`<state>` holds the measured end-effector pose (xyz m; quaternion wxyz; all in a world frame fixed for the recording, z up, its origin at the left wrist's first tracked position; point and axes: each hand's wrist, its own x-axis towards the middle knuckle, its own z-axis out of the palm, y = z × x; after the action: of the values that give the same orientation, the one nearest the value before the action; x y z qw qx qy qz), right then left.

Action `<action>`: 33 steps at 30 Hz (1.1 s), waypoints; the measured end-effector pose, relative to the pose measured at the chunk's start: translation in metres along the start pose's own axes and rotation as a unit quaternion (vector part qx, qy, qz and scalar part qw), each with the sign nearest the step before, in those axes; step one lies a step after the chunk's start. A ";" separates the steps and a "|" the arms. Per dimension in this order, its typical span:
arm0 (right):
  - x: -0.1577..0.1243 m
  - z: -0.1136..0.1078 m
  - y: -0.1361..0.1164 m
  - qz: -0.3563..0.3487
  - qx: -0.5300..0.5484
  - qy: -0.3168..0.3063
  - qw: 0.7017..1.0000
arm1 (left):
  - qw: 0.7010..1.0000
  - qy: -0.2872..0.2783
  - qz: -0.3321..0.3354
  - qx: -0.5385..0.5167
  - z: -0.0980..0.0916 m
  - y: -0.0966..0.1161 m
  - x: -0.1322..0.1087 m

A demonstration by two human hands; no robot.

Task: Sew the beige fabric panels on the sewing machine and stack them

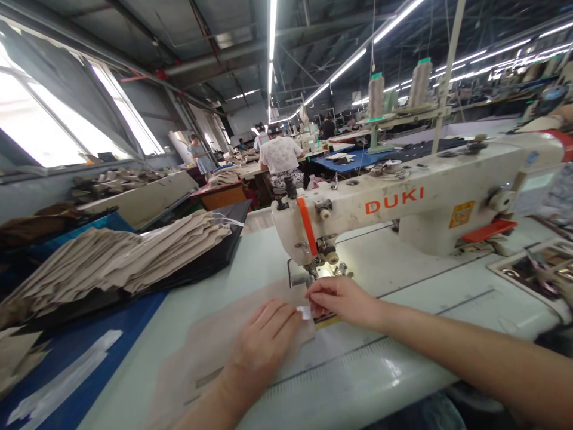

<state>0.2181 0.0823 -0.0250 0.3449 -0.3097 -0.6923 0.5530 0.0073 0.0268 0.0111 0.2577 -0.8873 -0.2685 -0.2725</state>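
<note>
A: How's that beige cloth gonna handle? It's low center in the frame, on the pale surface, right end up by the sewing machine.

B: Kinda blurry, but light and floppy I'd guess — more likely to wrinkle than slide as one piece. I'd keep a palm flat on the middle and pinch the edge near the little white tag.

A: And the hands?

B: Left hand is open, laid over the cloth, fingertips beside the tag, thumb hidden. Right hand has its fingers curled at the cloth's right edge — can't tell if they're closed on anything.
</note>
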 end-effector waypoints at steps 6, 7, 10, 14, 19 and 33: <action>-0.013 -0.004 -0.017 -0.106 -0.172 0.045 0.978 | 0.989 -0.009 -0.139 -0.057 0.012 -0.023 -0.015; -0.016 -0.003 -0.020 -0.128 -0.198 0.023 0.972 | 0.987 -0.007 -0.145 -0.064 0.016 -0.023 -0.015; -0.020 -0.001 -0.024 -0.214 -0.314 -0.079 0.922 | 0.986 -0.026 -0.141 -0.081 0.029 -0.019 -0.013; -0.022 0.001 -0.021 -0.279 -0.461 -0.141 0.831 | 0.971 -0.108 -0.172 -0.125 0.037 -0.015 -0.013; -0.024 0.004 -0.020 -0.273 -0.512 -0.138 0.802 | 0.968 -0.159 -0.150 -0.123 0.035 -0.019 -0.013; -0.027 0.006 -0.022 -0.236 -0.524 -0.139 0.807 | 0.986 -0.141 -0.072 -0.050 0.046 -0.006 -0.011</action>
<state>0.2275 0.0523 -0.0082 0.1504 -0.1901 -0.9691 0.0453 0.0117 0.0553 -0.0265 0.1522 -0.9069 -0.3515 -0.1754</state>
